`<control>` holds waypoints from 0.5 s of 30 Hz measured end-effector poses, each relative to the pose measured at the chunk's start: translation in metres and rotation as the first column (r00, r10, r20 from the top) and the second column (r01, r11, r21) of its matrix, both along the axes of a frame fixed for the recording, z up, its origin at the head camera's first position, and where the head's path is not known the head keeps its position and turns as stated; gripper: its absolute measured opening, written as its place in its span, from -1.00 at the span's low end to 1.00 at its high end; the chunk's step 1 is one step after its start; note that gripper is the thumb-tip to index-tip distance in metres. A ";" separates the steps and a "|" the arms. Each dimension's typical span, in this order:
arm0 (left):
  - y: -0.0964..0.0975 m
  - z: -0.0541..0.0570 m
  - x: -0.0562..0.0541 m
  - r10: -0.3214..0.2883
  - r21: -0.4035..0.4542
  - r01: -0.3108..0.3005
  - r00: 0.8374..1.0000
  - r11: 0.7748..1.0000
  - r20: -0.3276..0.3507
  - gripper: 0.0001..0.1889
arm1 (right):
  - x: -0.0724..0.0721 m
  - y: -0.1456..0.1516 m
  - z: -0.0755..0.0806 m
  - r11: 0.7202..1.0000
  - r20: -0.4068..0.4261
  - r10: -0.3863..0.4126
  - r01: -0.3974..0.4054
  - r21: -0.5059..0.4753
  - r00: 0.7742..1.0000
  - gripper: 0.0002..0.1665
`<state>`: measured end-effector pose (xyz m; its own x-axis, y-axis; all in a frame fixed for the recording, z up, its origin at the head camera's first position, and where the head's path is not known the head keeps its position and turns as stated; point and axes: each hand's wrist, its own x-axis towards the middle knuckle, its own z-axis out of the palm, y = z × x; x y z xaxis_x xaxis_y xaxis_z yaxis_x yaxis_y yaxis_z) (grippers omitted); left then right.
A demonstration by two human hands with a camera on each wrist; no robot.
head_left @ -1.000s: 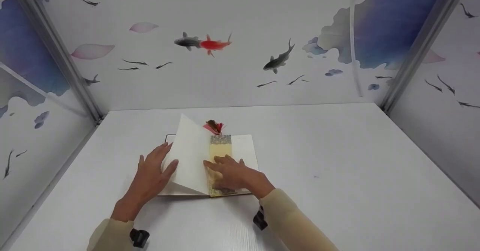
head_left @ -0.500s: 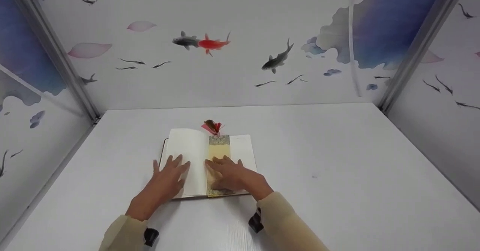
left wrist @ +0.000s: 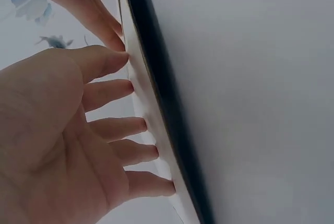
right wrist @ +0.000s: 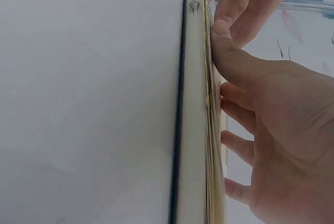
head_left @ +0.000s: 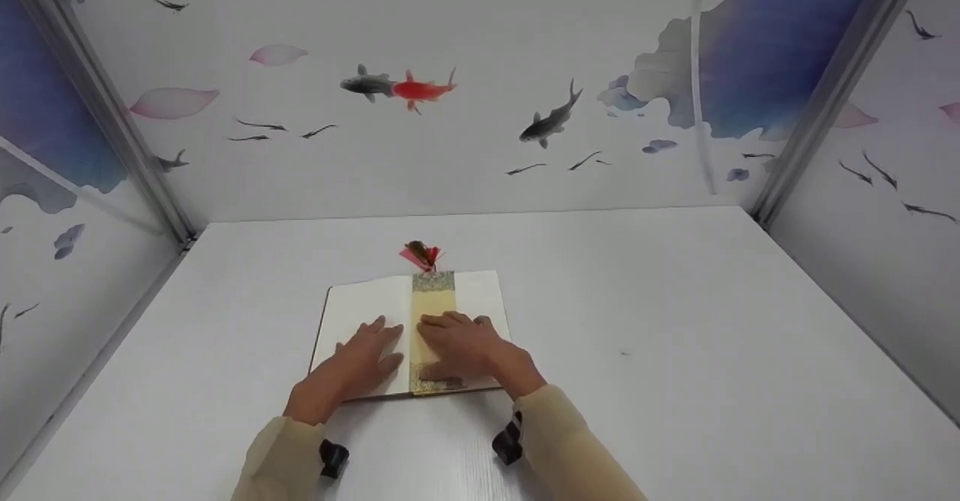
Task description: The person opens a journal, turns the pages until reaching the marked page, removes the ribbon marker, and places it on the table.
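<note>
Both hands lie palm-down on a book (head_left: 358, 306), spread flat with its near edge toward the person. The left hand (head_left: 358, 364) comes in over the near left corner of the book, wrist below the edge, and its fingers reach across the left page toward the middle fold, parted and mostly straight; its thumb points the same way, nearer the lower edge. In the left wrist view the palm is raised off the page and just the fingertips and thumb tip touch it, so this hand grasps nothing. The right hand (head_left: 466, 347) crosses from the near right corner of the book, fingers stretched leftward over the right page, thumb low beside the near edge. It too clasps nothing; its fingers and thumb simply press on what lies beneath. That is a long strip (head_left: 433, 303), placed on the right page alongside the fold and running from the book's far edge to its near edge. The strip is pale yellow with a grey speckled band at either end, and a red and brown tassel (head_left: 422, 254) sticks out past the far edge of the book. The pages are off-white, with no writing that can be made out; the right wrist view shows a thick stack of leaves above a dark cover (right wrist: 178, 145). Under the book is a white table (head_left: 637, 283).
</note>
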<state>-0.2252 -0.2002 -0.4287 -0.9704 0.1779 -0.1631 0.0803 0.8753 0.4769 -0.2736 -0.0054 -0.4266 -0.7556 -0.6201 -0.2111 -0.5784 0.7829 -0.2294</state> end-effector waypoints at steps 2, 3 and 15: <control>0.001 0.000 0.000 0.008 0.002 -0.008 1.000 1.000 0.007 -0.43 | 0.000 0.002 -0.001 1.000 0.005 -0.001 0.001 -0.014 1.000 -0.08; 0.001 0.001 0.000 0.007 0.002 -0.007 1.000 1.000 0.007 -0.42 | 0.000 0.003 -0.002 1.000 0.013 -0.004 0.004 -0.023 1.000 -0.08; -0.003 0.002 0.001 0.017 0.022 -0.019 0.998 1.000 0.052 -0.31 | -0.002 0.009 -0.008 0.989 0.051 0.034 -0.026 -0.146 0.998 -0.12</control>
<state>-0.2239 -0.2029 -0.4263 -0.9638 0.1647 -0.2098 0.0392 0.8655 0.4993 -0.2759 0.0033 -0.4342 -0.7261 -0.6696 -0.1565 -0.5851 0.7212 -0.3709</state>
